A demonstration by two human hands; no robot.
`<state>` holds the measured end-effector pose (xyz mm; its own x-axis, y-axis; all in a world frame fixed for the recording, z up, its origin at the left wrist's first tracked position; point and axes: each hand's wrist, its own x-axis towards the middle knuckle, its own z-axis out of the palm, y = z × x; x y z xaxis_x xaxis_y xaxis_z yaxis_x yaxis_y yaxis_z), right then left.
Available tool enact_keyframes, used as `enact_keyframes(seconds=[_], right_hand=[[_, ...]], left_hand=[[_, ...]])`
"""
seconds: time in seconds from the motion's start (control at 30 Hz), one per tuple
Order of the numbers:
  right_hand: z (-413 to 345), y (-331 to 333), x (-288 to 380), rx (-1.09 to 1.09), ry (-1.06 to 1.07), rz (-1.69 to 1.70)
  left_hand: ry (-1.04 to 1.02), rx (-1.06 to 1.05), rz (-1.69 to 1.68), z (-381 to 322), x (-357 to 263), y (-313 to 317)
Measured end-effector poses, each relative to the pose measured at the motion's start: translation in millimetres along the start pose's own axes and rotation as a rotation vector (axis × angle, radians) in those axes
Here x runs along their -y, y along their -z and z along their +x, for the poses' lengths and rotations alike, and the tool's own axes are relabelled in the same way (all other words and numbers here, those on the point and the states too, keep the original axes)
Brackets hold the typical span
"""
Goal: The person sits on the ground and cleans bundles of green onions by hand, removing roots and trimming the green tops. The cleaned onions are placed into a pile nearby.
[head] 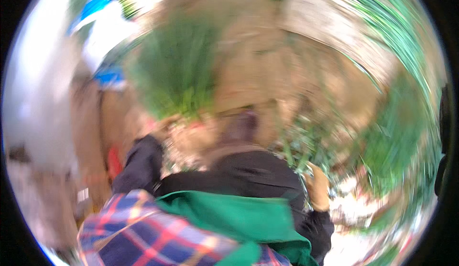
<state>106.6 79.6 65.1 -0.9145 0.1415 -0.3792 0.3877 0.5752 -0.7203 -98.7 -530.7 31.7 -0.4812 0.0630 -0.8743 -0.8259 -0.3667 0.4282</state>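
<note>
Strong motion blur softens the whole view. My left hand, below a dark sleeve, is at the lower left of a bunch of long green leaves. The bunch looks like scallions or chives, paler at its base, with reddish spots there. Whether the fingers grip it is too blurred to tell. On the right, my right hand hangs beside my dark-clothed leg. Loose green leaves and stalks lie just beyond it. Its finger position is unclear.
Brown, soil-like ground spreads ahead. More long green leaves are at right, below a pale slab or sheet. A white-and-blue object is at upper left, a red object near my left sleeve. Green cloth covers my lap.
</note>
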Motion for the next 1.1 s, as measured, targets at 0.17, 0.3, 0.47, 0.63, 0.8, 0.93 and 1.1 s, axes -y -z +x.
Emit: enact_keyframes(seconds=[0.17, 0.3, 0.47, 0.63, 0.8, 0.93, 1.1], right_hand=[[-31.9, -8.1, -22.8, -0.164, -0.109, -0.033], [-68.8, 1.1, -45.4, -0.652, -0.153, 0.166], [-93.8, 38.1, -89.1, -1.229, -0.521, -0.057], [-90.2, 52.6, -113.9, -1.057, -0.839, -0.007], [-83.2, 17.4, -82.9, -1.203, -0.604, 0.146], [-73.5, 25.9, -88.1, -1.238, -0.453, -0.336], [-62.3, 65.5, -126.0, -1.218, -0.717, -0.470]], left_hand=[[-0.230, -0.334, 0.813, 8.4, -134.3, -2.1], [-0.639, -0.165, 1.464, -10.5, -218.7, -175.5], [-1.092, 0.750, 1.664, -60.4, -123.2, -508.3], [-0.541, 1.592, 1.926, -87.3, 123.9, -652.5], [0.103, 1.262, 1.685, -65.3, 324.9, -615.9], [0.048, 1.015, 1.248, -32.9, 387.1, -592.7], [-0.050, 1.052, 0.992, -32.8, 381.3, -575.8]])
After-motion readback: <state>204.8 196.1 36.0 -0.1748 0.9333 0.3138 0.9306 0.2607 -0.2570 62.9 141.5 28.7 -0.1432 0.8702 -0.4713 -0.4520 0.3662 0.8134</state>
